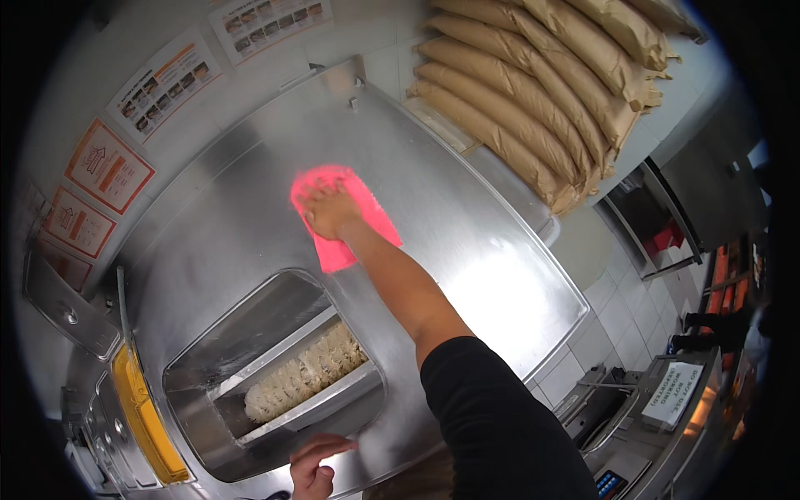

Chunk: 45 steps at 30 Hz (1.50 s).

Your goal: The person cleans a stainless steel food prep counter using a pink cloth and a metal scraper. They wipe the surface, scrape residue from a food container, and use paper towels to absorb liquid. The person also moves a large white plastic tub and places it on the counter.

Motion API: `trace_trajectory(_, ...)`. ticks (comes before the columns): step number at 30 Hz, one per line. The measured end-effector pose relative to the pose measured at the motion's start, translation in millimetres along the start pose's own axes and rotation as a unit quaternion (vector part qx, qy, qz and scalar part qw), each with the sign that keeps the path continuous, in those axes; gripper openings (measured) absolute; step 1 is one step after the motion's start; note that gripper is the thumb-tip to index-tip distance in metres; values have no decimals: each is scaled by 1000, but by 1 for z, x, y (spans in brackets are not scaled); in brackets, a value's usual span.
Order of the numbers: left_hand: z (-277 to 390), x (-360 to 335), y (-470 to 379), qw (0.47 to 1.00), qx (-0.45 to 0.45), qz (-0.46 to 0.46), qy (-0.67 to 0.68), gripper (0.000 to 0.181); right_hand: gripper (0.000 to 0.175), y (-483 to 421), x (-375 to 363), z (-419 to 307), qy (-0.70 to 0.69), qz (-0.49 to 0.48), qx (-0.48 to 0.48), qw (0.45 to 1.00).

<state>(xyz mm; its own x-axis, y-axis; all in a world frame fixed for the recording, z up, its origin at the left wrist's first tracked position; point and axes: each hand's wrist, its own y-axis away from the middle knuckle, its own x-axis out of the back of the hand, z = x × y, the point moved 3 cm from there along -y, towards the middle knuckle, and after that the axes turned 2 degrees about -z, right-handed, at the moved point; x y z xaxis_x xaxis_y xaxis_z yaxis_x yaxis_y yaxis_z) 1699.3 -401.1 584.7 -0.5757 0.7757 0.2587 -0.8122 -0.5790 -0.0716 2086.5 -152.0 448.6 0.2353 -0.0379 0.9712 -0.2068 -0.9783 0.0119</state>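
Flat on the brushed steel worktop [431,187], my right hand [330,209] presses a bright pink cloth [375,219]. Its fingers are spread and slightly blurred, and the cloth lies under the palm. My left hand [315,465] is low in the picture near the worktop's front edge, fingers bent and thumb apart. I see nothing in it. Between the two hands is a recessed steel basin [262,312]. Inside it a pale, bristly roller [306,373] sits in a narrow trough, with whitish residue on the trough's rims.
Brown paper sacks [519,94] are stacked beyond the worktop's right side. A yellow container [147,419] sits in an opening at left, beside steel lids [72,306]. Printed sheets [165,87] hang on the wall. At right are floor tiles [619,312] and equipment bearing a notice [672,394].
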Motion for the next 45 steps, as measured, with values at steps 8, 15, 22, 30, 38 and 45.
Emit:
trace_trajectory(8,17,-88,-85,998,-18,32,45,57,58,131,55,233,23,77,-261,962)
trace_trajectory(15,43,-94,-87,988,88,41,117,65,67,455,48,112,-13,-63,-316,946)
trace_trajectory(22,35,-48,-84,961,139,236,-32,65,62,135,40,163,-31,-18,-74,997)
trace_trajectory(30,42,-29,-55,933,169,317,-5,69,60,-139,-23,63,122,43,-152,980)
trace_trajectory(38,31,-33,-93,965,147,217,7,64,48,-105,-43,-98,-190,-78,475,856)
trace_trajectory(45,13,-13,-50,901,238,349,101,67,66,-248,23,88,-13,70,-224,972)
